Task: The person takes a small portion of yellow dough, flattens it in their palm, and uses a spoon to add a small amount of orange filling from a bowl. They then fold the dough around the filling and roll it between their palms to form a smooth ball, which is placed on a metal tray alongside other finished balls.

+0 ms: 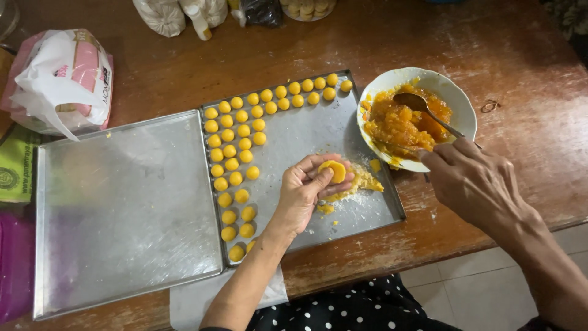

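We hold a flattened yellow dough disc [334,171] in the cupped left hand [309,190], fingers curled around it, above the right baking tray [318,132] near its right edge. Our right hand [474,178], fingers pinched shut, grips the spoon [422,107] resting in the white bowl [456,92] of orange filling [398,125] at the counter's [520,49] right side.

Worn brown wooden worktop [502,37], scuffed and streaked pale with flour near its front edge. Pale tiled floor [471,288] below at lower right, grout lines showing. Soft, even light from above, mild sheen on the wood. At the far edge, tied plastic bags [160,15] and a dark packet [262,11]. At the left edge, a white and pink plastic bag [64,76], a green packet [15,165] under it.
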